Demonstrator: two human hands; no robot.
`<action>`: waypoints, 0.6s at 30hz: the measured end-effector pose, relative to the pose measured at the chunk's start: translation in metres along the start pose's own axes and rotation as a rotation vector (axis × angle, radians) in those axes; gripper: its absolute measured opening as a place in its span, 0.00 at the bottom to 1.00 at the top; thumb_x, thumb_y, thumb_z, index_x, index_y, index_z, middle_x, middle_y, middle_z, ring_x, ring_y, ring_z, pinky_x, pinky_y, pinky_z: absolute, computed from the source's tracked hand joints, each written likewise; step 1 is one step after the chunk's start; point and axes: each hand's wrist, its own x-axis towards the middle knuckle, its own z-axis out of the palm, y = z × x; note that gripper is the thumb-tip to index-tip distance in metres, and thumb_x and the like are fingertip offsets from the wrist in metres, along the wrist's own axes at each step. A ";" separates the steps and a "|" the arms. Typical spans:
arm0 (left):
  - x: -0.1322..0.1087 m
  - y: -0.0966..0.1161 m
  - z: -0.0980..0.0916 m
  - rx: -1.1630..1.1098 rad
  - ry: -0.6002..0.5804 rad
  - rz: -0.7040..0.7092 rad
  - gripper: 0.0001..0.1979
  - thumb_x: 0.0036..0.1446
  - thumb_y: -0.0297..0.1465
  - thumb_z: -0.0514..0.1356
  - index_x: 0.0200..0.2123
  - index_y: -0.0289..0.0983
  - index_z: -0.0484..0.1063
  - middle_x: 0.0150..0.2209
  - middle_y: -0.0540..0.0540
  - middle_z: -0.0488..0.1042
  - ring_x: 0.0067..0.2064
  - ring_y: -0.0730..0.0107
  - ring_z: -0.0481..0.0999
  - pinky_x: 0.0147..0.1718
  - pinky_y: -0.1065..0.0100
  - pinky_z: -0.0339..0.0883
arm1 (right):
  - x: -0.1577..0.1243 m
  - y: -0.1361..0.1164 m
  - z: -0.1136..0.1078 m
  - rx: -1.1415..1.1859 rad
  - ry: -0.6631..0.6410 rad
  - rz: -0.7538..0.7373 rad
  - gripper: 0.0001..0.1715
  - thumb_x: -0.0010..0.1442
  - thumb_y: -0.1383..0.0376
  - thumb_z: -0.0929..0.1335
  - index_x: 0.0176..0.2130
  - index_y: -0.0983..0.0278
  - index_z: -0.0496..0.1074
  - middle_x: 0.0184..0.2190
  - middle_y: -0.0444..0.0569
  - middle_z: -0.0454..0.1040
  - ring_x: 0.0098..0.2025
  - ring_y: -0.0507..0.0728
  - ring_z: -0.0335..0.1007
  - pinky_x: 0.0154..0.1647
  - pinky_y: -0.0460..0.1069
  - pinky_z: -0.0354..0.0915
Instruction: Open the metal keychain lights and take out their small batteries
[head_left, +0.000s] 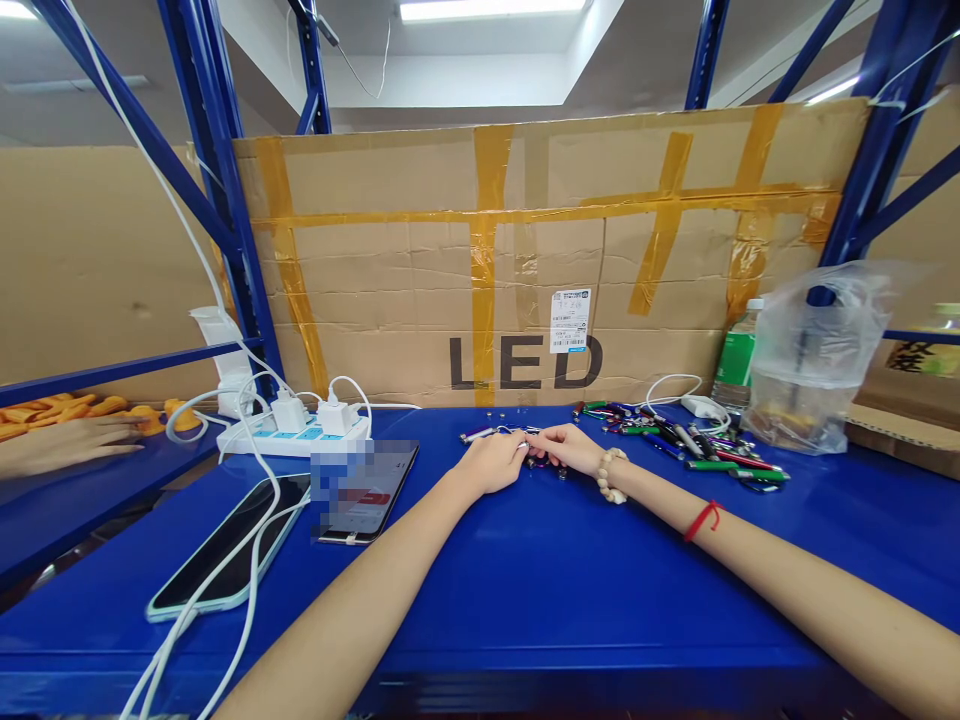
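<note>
My left hand [493, 463] and my right hand [568, 447] meet over the middle of the blue table. Their fingers are closed and touch at the tips around something small that I cannot make out. Small metallic and dark pieces [541, 462] lie beneath and beside the fingertips, partly hidden by them. Just behind my left hand lies a silvery pen-like piece [477, 435]. To the right, beyond my right hand, a loose pile of coloured pens [694, 445] is spread out. My right wrist bears a beaded bracelet and a red string.
Two phones [225, 550] [371, 495] lie at the left, with white cables and a power strip [262, 438]. A bottle [735, 360] and a plastic bag [806, 370] stand back right. Cardboard [405, 300] closes the rear. Another person's hand [75, 447] is far left.
</note>
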 end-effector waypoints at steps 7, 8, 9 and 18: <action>0.000 0.000 0.000 -0.001 -0.005 0.002 0.16 0.60 0.34 0.39 0.40 0.37 0.63 0.40 0.44 0.72 0.41 0.63 0.72 0.37 0.64 0.64 | -0.001 -0.002 0.001 -0.017 0.016 0.005 0.28 0.43 0.44 0.65 0.21 0.68 0.69 0.20 0.44 0.66 0.17 0.45 0.53 0.17 0.43 0.53; 0.000 0.000 0.000 0.000 -0.006 0.001 0.15 0.60 0.34 0.39 0.40 0.37 0.63 0.39 0.44 0.72 0.41 0.63 0.72 0.36 0.65 0.64 | -0.001 -0.002 0.001 -0.020 0.018 0.005 0.28 0.43 0.44 0.65 0.21 0.68 0.69 0.19 0.44 0.66 0.17 0.45 0.53 0.17 0.43 0.54; 0.000 0.000 0.000 0.000 -0.005 0.001 0.15 0.60 0.34 0.39 0.40 0.38 0.63 0.39 0.45 0.72 0.41 0.63 0.72 0.36 0.65 0.64 | -0.001 -0.002 0.001 -0.022 0.020 0.005 0.28 0.43 0.44 0.65 0.21 0.68 0.69 0.19 0.44 0.66 0.17 0.45 0.53 0.17 0.43 0.54; 0.000 0.000 0.000 -0.004 -0.001 -0.004 0.15 0.60 0.34 0.40 0.40 0.37 0.63 0.39 0.45 0.72 0.41 0.63 0.71 0.37 0.64 0.64 | -0.001 -0.002 0.001 -0.015 0.017 -0.006 0.26 0.43 0.46 0.66 0.21 0.68 0.69 0.18 0.43 0.65 0.17 0.45 0.53 0.18 0.43 0.53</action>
